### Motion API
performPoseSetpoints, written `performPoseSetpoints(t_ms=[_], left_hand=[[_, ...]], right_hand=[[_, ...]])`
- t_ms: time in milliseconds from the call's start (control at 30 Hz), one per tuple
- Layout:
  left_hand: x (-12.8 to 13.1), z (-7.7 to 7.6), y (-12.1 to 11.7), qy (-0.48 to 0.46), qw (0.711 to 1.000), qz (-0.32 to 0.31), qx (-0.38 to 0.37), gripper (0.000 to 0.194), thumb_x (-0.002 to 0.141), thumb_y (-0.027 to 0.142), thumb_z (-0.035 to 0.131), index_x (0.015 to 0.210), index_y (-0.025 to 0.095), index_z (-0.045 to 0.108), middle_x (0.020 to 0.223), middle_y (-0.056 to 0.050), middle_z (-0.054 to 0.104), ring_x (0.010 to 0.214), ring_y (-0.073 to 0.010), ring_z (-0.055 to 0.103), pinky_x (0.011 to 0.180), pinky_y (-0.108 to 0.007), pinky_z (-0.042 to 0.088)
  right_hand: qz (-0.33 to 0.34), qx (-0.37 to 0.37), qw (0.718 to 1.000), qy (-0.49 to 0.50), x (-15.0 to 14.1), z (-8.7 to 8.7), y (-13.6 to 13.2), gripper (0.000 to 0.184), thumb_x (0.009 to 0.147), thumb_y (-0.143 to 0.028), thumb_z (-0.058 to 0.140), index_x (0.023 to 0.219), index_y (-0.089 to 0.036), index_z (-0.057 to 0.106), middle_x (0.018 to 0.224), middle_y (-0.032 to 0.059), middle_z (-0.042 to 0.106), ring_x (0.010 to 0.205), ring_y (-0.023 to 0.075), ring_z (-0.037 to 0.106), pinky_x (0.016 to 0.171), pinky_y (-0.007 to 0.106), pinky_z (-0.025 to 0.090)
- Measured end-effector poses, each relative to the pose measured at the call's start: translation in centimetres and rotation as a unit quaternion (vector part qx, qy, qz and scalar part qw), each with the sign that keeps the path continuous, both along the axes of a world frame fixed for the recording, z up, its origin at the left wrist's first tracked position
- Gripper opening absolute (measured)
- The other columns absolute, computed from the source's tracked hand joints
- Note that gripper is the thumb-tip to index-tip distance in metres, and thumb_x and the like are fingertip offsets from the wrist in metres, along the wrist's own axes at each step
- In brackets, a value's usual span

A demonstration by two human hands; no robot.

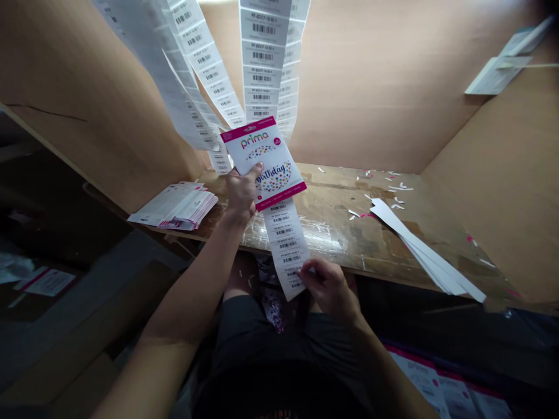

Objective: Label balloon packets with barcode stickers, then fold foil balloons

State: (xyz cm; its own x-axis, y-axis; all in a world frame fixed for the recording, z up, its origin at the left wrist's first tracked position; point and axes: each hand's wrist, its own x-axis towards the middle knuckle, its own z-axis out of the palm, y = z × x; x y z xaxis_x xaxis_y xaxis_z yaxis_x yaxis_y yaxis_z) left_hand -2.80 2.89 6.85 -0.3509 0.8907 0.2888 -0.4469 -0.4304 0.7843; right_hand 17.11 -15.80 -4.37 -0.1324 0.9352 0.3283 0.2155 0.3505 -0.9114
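Clasping prima packet (271, 158) in left grip (242, 189), pointing header away and slightly left, slanting long axis toward right grip (331, 287), pinching label strip (286, 241) there

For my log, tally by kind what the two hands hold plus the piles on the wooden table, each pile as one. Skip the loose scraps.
Balloon packet in the left hand: 1
Label strip in the right hand: 1
Pile of packets: 1
Pile of white strips: 1
Total: 4
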Motion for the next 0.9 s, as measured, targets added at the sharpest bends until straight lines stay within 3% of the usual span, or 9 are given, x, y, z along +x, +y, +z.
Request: performPoseSetpoints(t_ms=[100, 267, 367, 467, 567, 733, 900], left_hand=[[0.0, -0.1, -0.3, -0.001, 1.000, -0.002, -0.005, 0.037, 0.068, 0.023, 0.089, 0.100, 0.018, 0.072, 0.100, -0.009, 0.080, 0.099, -0.0304, 0.077, 0.091, -0.047, 0.063], [0.5, -0.4, -0.6, 0.000, 1.000, -0.015, -0.006, 0.040, 0.066, 0.023, 0.090, 0.102, 0.019, 0.072, 0.100, -0.008, 0.080, 0.101, -0.0304, 0.076, 0.092, -0.046, 0.063], [0.7, -0.4, -0.5, 0.001, 1.000, -0.013, 0.000, 0.042, 0.066, 0.021, 0.089, 0.105, 0.019, 0.072, 0.101, -0.008, 0.080, 0.103, -0.0296, 0.075, 0.092, -0.044, 0.063], [0.4, -0.2, 0.0, 0.002, 1.000, 0.002, 0.002, 0.042, 0.067, 0.021, 0.088, 0.106, 0.019, 0.072, 0.100, -0.008, 0.081, 0.103, -0.0286, 0.075, 0.090, -0.041, 0.063], [0.1, -0.1, 0.6, 0.004, 1.000, 0.010, -0.005, 0.045, 0.067, 0.023, 0.089, 0.109, 0.020, 0.072, 0.099, -0.007, 0.081, 0.101, -0.0285, 0.075, 0.088, -0.040, 0.064], [0.4, -0.2, 0.8, 0.002, 1.000, -0.005, -0.005, 0.049, 0.067, 0.023, 0.090, 0.112, 0.022, 0.072, 0.100, -0.007, 0.081, 0.102, -0.0290, 0.075, 0.089, -0.042, 0.064], [0.5, -0.4, 0.8, 0.008, 1.000, 0.002, 0.006, 0.043, 0.068, 0.022, 0.089, 0.107, 0.020, 0.072, 0.103, -0.009, 0.080, 0.104, -0.0304, 0.074, 0.091, -0.045, 0.064]], right_hand=[[-0.001, -0.010, 1.000, -0.001, 0.1, -0.1, -0.2, 0.019, 0.094, -0.036, 0.071, 0.110, -0.027, 0.072, 0.096, 0.0037, 0.075, 0.079, 0.0216, 0.072, 0.071, 0.033, 0.058], [-0.008, -0.015, 1.000, -0.012, -0.1, 0.3, -0.2, 0.011, 0.091, -0.036, 0.072, 0.094, -0.025, 0.072, 0.081, 0.0020, 0.072, 0.067, 0.0192, 0.066, 0.063, 0.030, 0.054], [-0.011, -0.045, 0.999, 0.012, -0.1, 0.8, -0.5, 0.015, 0.088, -0.035, 0.074, 0.098, -0.025, 0.070, 0.079, 0.0002, 0.069, 0.066, 0.0176, 0.064, 0.063, 0.028, 0.053], [0.062, -0.125, 0.984, 0.109, 0.3, 1.0, -0.9, 0.028, 0.089, -0.036, 0.073, 0.113, -0.027, 0.063, 0.090, 0.0013, 0.073, 0.078, 0.0194, 0.068, 0.069, 0.030, 0.056], [0.111, -0.167, 0.970, 0.136, 0.8, 0.5, -1.1, 0.024, 0.089, -0.036, 0.072, 0.109, -0.025, 0.061, 0.092, 0.0020, 0.074, 0.082, 0.0198, 0.069, 0.074, 0.031, 0.056], [0.073, -0.108, 0.988, 0.086, 1.0, -0.7, -1.2, 0.018, 0.089, -0.036, 0.072, 0.103, -0.024, 0.068, 0.086, 0.0022, 0.073, 0.079, 0.0204, 0.068, 0.071, 0.031, 0.055], [0.011, -0.019, 1.000, -0.015, 0.8, -0.5, -1.4, 0.008, 0.094, -0.031, 0.069, 0.096, -0.024, 0.070, 0.079, 0.0008, 0.071, 0.066, 0.0170, 0.065, 0.062, 0.027, 0.052]])
